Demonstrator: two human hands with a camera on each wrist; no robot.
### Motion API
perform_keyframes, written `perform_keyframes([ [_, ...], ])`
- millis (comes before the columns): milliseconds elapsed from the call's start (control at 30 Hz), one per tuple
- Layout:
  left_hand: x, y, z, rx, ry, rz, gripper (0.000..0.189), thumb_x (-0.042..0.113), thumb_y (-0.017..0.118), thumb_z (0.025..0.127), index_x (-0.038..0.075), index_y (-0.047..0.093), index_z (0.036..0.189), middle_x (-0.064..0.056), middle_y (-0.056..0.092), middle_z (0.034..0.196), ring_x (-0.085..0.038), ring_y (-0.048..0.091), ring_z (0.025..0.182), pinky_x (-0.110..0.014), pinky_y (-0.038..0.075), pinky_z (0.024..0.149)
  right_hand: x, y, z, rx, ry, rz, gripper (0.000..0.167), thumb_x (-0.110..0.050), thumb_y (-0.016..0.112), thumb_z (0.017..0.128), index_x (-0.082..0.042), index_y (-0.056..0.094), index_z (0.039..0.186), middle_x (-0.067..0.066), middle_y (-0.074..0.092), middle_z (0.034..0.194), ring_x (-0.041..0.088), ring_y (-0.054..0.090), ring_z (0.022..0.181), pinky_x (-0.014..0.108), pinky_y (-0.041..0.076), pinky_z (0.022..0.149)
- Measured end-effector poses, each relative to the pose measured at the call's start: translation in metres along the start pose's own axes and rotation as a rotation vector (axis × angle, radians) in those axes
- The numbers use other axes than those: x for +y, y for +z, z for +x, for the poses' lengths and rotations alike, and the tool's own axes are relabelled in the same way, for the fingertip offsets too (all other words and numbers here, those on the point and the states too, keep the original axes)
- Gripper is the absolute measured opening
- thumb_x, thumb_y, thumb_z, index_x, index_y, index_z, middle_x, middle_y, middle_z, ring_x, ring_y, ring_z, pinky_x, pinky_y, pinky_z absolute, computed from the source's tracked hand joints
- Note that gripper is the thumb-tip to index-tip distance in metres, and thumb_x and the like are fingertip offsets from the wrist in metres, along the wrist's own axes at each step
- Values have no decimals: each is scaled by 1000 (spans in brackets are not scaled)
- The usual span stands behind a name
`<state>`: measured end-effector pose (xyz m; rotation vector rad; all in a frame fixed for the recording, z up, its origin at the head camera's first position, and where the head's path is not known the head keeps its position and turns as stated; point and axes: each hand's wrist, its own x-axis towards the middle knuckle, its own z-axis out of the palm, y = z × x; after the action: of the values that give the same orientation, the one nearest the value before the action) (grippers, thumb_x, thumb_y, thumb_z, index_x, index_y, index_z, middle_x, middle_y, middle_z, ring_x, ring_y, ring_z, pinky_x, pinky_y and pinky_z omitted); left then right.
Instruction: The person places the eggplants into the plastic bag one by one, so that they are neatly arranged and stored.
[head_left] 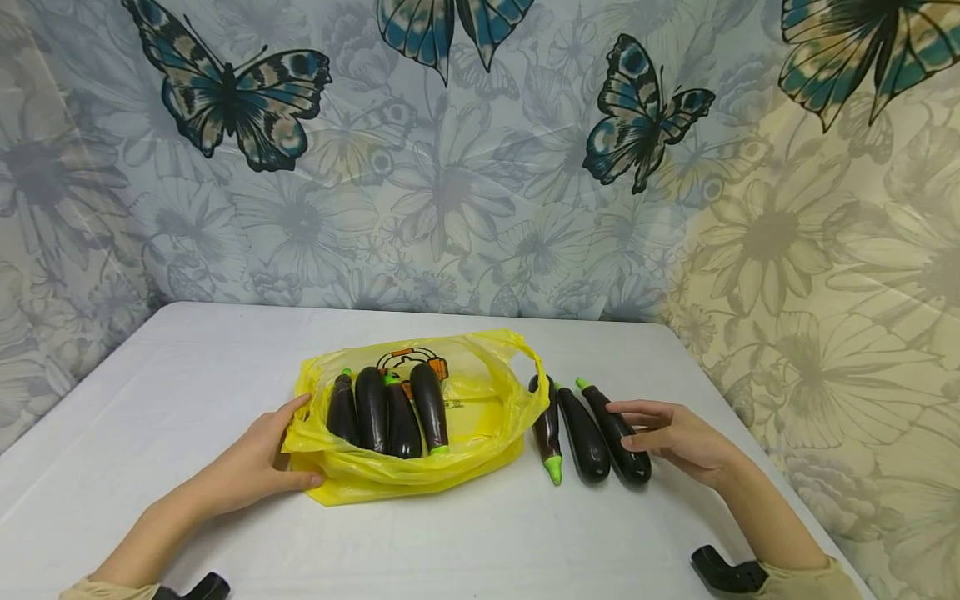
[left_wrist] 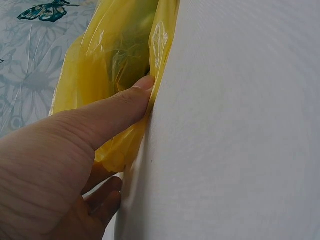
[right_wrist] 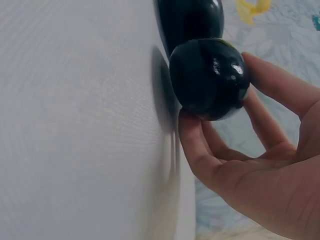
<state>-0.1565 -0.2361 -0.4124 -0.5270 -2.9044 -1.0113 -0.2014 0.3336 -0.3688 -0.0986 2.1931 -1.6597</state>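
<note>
A yellow plastic bag (head_left: 480, 442) lies spread on the table, several dark purple eggplants (head_left: 371, 408) side by side in its left half. My left hand (head_left: 255, 462) holds the bag's left side, thumb at the front edge and fingers farther back. In the left wrist view the thumb (left_wrist: 120, 107) presses into the yellow film. Three more eggplants lie right of the bag. At the rightmost eggplant (head_left: 617, 433), my right hand (head_left: 686, 442) has its thumb and fingers on either side. The right wrist view shows this eggplant's rounded end (right_wrist: 209, 80) between the fingertips.
The middle loose eggplant (head_left: 583, 433) lies against its neighbours. Partly under the bag's handle is the third eggplant (head_left: 548, 433), green stem toward me. A white cloth covers the table (head_left: 420, 550). Behind it hangs a butterfly-print backdrop (head_left: 450, 208).
</note>
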Motion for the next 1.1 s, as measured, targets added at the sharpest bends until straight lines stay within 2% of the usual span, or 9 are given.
perform_keyframes([
  [200,0,0,1,-2,-3,0,116,58,81,72,1,22,153,-31,40,139,-48,38,127,-68,32,99,-2,-1,-4,25,-59,20,59,-5,74,86,-7,54,141,28,30,149,23,44,123,33,44,94],
  [400,-1,0,0,-6,-3,-5,116,58,81,72,2,21,154,-31,39,140,-48,38,127,-68,32,99,-4,0,-6,37,-103,65,56,-4,72,88,-7,54,141,27,30,149,19,51,120,31,47,93],
  [633,-1,0,0,-11,-8,-8,116,58,81,72,3,21,154,-31,39,139,-47,39,126,-68,33,99,-7,3,-7,28,-118,109,52,-2,70,89,-9,57,139,25,31,148,17,53,117,32,49,92],
  [933,-1,-1,1,-9,-6,-8,116,59,81,72,2,21,154,-31,40,139,-47,39,126,-68,32,99,-15,5,-6,42,-140,82,55,-3,71,89,-7,54,141,29,25,151,18,51,120,28,48,93],
  [1100,-2,0,2,-4,-4,-2,117,59,81,71,2,22,153,-31,41,139,-47,39,126,-68,32,99,-25,5,-8,58,-141,80,56,-6,70,90,-9,52,143,24,28,151,15,47,123,26,47,93],
])
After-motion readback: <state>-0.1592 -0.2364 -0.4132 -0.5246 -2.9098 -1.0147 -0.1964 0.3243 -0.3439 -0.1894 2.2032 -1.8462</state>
